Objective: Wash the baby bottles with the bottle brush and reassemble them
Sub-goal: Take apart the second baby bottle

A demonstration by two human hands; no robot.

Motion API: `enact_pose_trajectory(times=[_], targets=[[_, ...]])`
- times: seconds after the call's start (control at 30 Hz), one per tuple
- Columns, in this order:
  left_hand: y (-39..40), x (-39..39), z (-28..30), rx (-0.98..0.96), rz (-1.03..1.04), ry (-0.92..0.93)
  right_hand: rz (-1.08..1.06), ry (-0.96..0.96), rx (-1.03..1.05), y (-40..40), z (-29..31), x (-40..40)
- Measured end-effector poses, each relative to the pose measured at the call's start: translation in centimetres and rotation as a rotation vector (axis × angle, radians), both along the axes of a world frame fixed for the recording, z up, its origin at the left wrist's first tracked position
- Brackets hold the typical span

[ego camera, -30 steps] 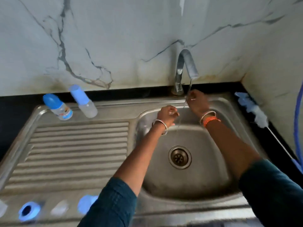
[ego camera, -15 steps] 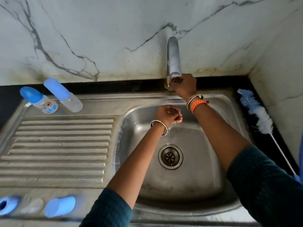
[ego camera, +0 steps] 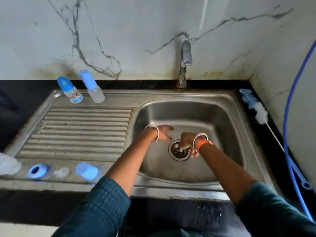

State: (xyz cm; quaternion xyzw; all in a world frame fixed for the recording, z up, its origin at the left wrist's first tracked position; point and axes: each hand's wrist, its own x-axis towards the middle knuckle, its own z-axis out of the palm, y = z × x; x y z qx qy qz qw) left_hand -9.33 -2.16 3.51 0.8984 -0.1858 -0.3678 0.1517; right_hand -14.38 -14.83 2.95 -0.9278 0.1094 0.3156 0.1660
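1. You are standing at a stainless steel sink; its ribbed draining board is lying to the left under a veined marble wall.
2. Two baby bottles are standing at the board's back edge: a short printed bottle with a domed blue cap, and just beside it a taller clear bottle with a blue cap.
3. Along the front rim a blue ring, a translucent teat and a blue cap are lying loose, blurred.
4. The bottle brush, fluffy blue-and-white on a thin wire, is resting right of the basin, beside a blue hose.
5. Your left hand is hanging released over the basin, fingers spread.
6. Your right hand is curling above the drain; motion blur is hiding whether it is gripping anything.
7. The tap is standing behind, apart from both hands.
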Motion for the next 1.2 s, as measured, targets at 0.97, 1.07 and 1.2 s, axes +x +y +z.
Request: enact_pose_trajectory(times=[0.97, 1.07, 1.2], targets=[[27.2, 15.7, 3.6, -0.77, 0.842, -0.662, 0.404, -0.851, 0.038, 28.6, 13.2, 20.1], [27.7, 17.4, 2.1, -0.791, 0.816, -0.627, 0.413, -0.723, -0.039, 30.7, 11.9, 23.2], [27.5, 18.0, 0.9, -0.81, 0.733, -0.641, 0.4, -0.647, 0.057, 30.6, 11.7, 24.5]])
